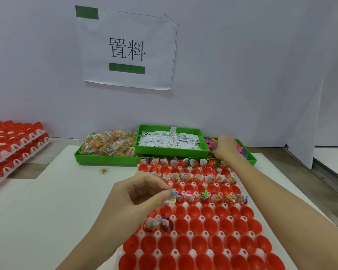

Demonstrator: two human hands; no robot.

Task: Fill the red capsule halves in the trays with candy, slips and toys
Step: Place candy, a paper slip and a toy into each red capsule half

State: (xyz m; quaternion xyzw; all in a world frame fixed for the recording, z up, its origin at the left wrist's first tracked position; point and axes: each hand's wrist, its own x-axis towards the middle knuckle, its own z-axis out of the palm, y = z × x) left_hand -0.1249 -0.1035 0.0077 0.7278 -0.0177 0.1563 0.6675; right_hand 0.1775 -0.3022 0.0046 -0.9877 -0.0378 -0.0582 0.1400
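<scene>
Left hand (137,193): fingers curled, pinched a small bundle (172,195) of slip, candy packet and toy over the tray's left edge.
Right hand (225,147): reached into the toy bin (248,152), fingers bent down among the toys; hold could not be told.
Tray (203,217): white, on the counter (47,201), rows of red capsule halves (220,211), some far ones filled.
Candy bin (105,147): green, left.
Slip bin (172,141): green, middle.
Spare trays (14,145): stacked, far left.

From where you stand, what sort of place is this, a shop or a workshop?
Probably a small packing workshop: green bins of candy packets, paper slips and toys, stacked trays of red capsule halves, and a printed sign on the wall.
</scene>
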